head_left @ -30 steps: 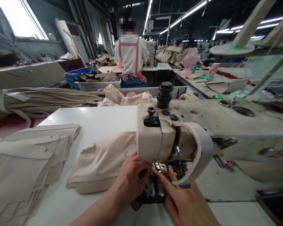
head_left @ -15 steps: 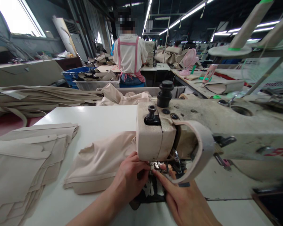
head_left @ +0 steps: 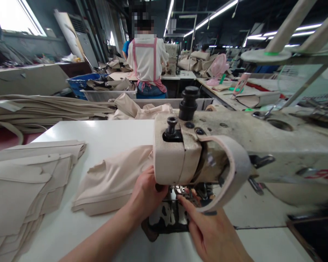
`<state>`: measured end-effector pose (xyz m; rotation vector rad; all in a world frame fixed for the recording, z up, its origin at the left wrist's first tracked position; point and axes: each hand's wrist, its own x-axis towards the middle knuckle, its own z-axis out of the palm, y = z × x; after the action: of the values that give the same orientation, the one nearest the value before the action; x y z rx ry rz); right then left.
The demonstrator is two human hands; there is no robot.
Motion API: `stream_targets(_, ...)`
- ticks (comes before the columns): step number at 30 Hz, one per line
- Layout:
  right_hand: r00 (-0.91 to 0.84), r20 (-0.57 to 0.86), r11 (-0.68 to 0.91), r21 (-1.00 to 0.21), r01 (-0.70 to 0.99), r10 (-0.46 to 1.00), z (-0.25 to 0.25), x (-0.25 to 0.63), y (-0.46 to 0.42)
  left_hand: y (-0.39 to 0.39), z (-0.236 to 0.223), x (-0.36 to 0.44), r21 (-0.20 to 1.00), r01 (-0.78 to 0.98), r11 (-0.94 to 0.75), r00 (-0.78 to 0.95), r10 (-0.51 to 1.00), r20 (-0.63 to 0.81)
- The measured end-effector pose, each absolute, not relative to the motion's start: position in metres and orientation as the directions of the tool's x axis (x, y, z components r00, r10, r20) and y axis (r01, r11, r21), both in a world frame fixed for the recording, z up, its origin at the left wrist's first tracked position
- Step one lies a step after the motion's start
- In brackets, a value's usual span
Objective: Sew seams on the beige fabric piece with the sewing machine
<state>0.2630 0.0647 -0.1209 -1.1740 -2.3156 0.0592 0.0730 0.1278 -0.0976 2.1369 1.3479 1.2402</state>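
Note:
A worn cream sewing machine [head_left: 235, 145] reaches across the white table [head_left: 104, 134] from the right. Under its head, by the needle, both my hands work. My left hand [head_left: 147, 193] has its fingers curled against a beige fabric piece [head_left: 112, 182] lying left of the needle; the fingertips are hidden under the machine head. My right hand [head_left: 213, 236] points its fingers toward the presser foot, pinching at something small there. A beige strap [head_left: 232, 171] loops around the front of the machine head.
A stack of beige cut pieces [head_left: 24, 185] lies at the left table edge. Long folded beige fabric [head_left: 43, 109] fills the back left. A bin [head_left: 164, 105] behind the table holds more pieces. A person in a white shirt with pink apron straps [head_left: 147, 62] stands facing away. Thread stand [head_left: 273, 54] upper right.
The view has shifted slightly left and down. My left hand has slid a little further under the machine head; the fabric piece stays about where it was.

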Motion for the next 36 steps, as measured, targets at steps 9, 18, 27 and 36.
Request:
stream_targets(9,-0.463,0.464,0.621,-0.283,0.731,0.755,-0.120,0.262,0.066,0.129,-0.095,0.072,0.649,0.566,-0.509,0.202,0.848,0.490)
stream_targets(18,-0.446,0.491,0.622,-0.285,0.729,0.748,-0.125,0.262,0.065,0.134,-0.093,0.066,0.645,0.552,-0.529,0.289,0.846,0.447)
stream_targets(27,-0.468,0.465,0.621,-0.261,0.739,0.752,-0.136,0.268,0.068,0.134,-0.110,0.060,0.628,0.652,-0.425,0.194,0.894,0.405)
stream_targets(36,-0.397,0.514,0.615,-0.372,0.695,0.760,-0.139,0.269,0.073,0.127,-0.091,0.018,0.551,0.731,-0.402,0.346,0.915,0.209)
